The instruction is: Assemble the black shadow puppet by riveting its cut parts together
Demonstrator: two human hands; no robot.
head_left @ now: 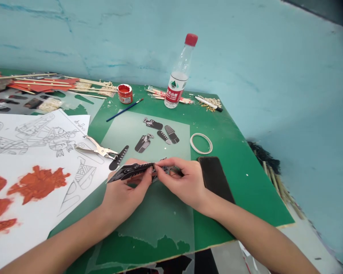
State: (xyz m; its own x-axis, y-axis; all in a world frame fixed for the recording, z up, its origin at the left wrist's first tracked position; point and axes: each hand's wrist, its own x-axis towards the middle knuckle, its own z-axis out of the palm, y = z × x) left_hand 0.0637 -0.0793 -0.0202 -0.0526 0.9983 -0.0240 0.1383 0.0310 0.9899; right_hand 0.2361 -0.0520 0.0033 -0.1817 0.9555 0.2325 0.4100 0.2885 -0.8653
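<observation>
My left hand [125,192] pinches a black cut-out piece with white line patterns [128,170], held flat just above a translucent sheet [157,217] on the green mat. My right hand [183,182] meets it from the right, fingers closed on the right end of the same piece or a second patterned part joined to it [167,170]; I cannot tell which. Several more black patterned cut-outs [157,134] lie on the sheet beyond my hands.
Metal pliers [98,149] lie on white drawing sheets [45,144] with red paint patches at left. A black phone [215,178] and tape ring [201,143] sit right. A water bottle [179,76], red paint jar [125,94], brush [124,110] and sticks line the back.
</observation>
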